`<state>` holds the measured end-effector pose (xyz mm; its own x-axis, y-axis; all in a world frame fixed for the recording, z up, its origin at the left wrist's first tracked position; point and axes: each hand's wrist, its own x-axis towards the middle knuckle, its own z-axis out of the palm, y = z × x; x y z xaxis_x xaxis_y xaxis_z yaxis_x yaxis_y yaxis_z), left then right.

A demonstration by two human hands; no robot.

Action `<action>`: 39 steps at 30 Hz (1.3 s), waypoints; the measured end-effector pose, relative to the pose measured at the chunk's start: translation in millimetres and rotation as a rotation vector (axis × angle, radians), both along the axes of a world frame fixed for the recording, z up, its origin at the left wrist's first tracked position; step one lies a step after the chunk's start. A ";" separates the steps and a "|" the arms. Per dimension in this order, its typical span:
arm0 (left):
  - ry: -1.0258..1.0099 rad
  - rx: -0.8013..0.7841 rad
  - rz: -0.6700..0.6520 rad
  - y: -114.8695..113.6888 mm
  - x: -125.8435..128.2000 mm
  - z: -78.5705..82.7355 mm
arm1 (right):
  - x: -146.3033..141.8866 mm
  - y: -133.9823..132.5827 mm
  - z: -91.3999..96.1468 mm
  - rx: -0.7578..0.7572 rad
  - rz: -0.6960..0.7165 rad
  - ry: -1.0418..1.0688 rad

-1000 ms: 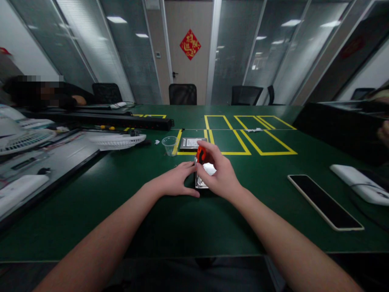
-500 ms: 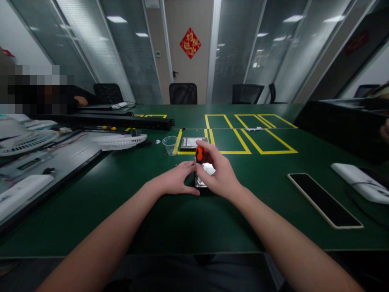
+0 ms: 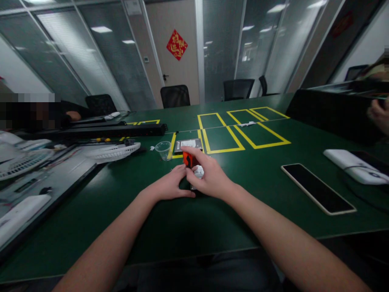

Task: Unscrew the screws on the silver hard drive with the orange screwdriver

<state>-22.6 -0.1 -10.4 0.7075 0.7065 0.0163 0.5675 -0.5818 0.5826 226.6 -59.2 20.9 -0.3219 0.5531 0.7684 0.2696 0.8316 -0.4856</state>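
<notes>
Orange-and-black tool pinched in my right hand, I lean over a silvery drive, right of the clear cup, contents indistinct; whether my left hand grips, I can't tell.

Far past the right hand, a red sign on the door has gold Chinese letters, seeming to say 招财进宝. Past that hand, a drive wears a label too small to read.
</notes>
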 end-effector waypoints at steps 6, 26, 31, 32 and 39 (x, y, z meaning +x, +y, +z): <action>-0.026 0.009 -0.006 -1.1 -0.2 2.2 | 0.9 2.0 1.9 -0.011 -0.026 -0.029; -0.024 0.027 -0.016 1.4 3.1 -2.1 | 7.6 -3.2 2.9 0.004 -0.041 -0.006; -0.015 0.042 -0.025 -0.5 6.8 1.5 | 8.0 -7.2 1.3 -0.049 -0.063 0.000; -0.013 0.042 -0.021 -0.6 6.6 0.5 | 8.4 -7.1 1.0 -0.050 -0.070 -0.003; -0.064 0.047 0.005 -0.6 4.5 -6.6 | 10.3 -4.3 4.0 0.001 -0.069 -0.023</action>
<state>-18.1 -0.8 -17.0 0.7001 0.7078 0.0940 0.5335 -0.6061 0.5900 236.9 -63.5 24.9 -0.3006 0.5742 0.7615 0.3378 0.8108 -0.4780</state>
